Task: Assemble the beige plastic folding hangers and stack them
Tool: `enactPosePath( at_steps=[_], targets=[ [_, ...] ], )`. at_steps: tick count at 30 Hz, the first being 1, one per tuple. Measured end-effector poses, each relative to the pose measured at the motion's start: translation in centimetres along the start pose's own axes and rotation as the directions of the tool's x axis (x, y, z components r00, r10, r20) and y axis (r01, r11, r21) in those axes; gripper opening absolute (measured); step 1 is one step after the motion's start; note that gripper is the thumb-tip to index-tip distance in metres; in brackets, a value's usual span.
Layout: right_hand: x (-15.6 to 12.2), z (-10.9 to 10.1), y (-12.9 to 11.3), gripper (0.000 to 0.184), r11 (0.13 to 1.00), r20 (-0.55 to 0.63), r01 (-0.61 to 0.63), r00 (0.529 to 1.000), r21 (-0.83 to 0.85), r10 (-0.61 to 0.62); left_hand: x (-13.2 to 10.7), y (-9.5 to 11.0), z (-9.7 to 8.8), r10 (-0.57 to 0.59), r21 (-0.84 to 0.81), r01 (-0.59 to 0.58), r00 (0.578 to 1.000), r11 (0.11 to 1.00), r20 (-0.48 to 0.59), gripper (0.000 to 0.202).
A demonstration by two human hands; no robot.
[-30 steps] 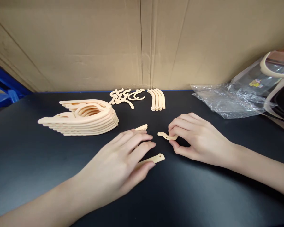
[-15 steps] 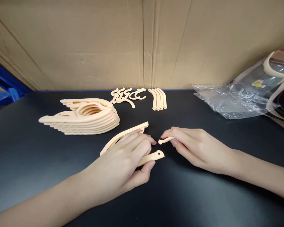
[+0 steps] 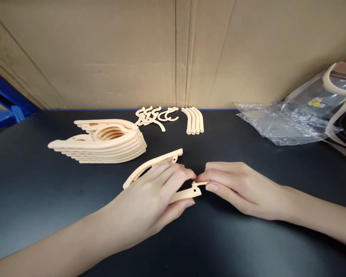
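Note:
My left hand (image 3: 150, 200) is closed around a cream plastic hanger arm (image 3: 187, 194), thumb under it and fingers over it. A second cream arm (image 3: 152, 164) lies on the black table just behind my fingers. My right hand (image 3: 236, 186) pinches a small cream hook piece (image 3: 201, 184) and holds its tip against the holed end of the arm in my left hand. Most of the hook piece is hidden inside my right fingers.
A stack of cream hanger bodies (image 3: 103, 142) lies at the back left. Loose hooks (image 3: 152, 115) and several curved tubes (image 3: 193, 120) lie by the cardboard wall (image 3: 173, 54). Crumpled clear plastic bags (image 3: 285, 123) sit at the right. A blue frame (image 3: 5, 107) shows at the far left.
My right hand has turned the hook piece and brought it left and down until its tip meets the holed end of the arm. My left hand lifted that arm slightly.

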State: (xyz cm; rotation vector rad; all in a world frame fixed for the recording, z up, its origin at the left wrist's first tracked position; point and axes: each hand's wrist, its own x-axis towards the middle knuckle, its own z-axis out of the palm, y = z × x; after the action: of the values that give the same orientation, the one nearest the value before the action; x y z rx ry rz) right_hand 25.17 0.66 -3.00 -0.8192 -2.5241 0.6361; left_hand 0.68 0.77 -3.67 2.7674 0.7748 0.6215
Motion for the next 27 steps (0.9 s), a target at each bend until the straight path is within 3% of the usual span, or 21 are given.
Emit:
enactPosePath(
  at_steps=[9, 13, 27],
  targets=[
    [0.03, -0.19, -0.73, 0.034, 0.989, 0.021, -0.082, 0.997, 0.120, 0.080, -0.12, -0.03, -0.29, 0.031, -0.036, -0.030, 0.999, 0.999, 0.014, 0.019],
    [-0.01, -0.18, -0.74, 0.035, 0.994, 0.026, -0.050, 0.999, 0.094, 0.048, -0.28, 0.00, -0.26, -0.009, -0.045, 0.010, 1.000, 0.999, 0.016, 0.023],
    [-0.19, 0.45, -0.47, 0.036, 0.998, 0.015, 0.030, 0.999, -0.058, -0.029, 0.02, -0.06, -0.44, 0.045, -0.060, -0.041, 0.997, 0.997, 0.058, 0.016]
  ],
)
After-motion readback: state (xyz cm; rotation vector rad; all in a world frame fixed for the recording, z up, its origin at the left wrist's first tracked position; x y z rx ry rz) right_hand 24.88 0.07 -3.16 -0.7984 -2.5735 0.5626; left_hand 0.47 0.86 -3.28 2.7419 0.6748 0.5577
